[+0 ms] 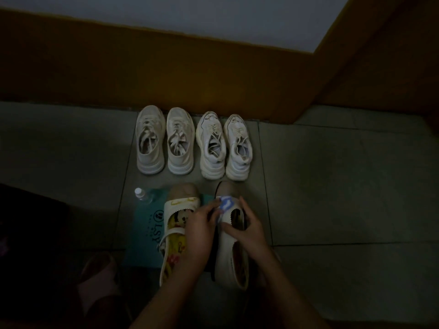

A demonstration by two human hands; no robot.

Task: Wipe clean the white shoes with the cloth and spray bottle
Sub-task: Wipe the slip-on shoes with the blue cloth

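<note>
Lighting is poor; fine detail is hard to make out.

Centre of frame, against the brown lower wall band (142, 67): a pair of cream lace-up trainers (150, 141) and, just beside them to the right, a pair of white chunky-soled lace-up trainers (211, 148). All four stand in a row on the grey tiled floor (332, 174), toes to the wall.

Lower centre: a flat teal bag with dark lettering (147, 224) lies on the floor. On it rests a white slip-on shoe with a cartoon-printed lining (181, 202), toe pointing up the frame. Just beside it to the right is a plain white slip-on shoe (229, 260), tilted onto its side with its opening turned rightwards.

The left hand (199, 224) reaches across the printed shoe, with its fingers closed on a small blue-and-white cloth (225, 204). The cloth is pressed against the upper of the plain shoe, near the front of the opening. The right hand (248, 230) is curled around that same shoe at its opening, thumb on the near rim, gripping it.

A clear plastic spray bottle with a white cap (142, 195) stands at the bag's upper left corner, apart from both hands.

Lower left: a pink slipper (99, 279), mostly in shadow
</note>
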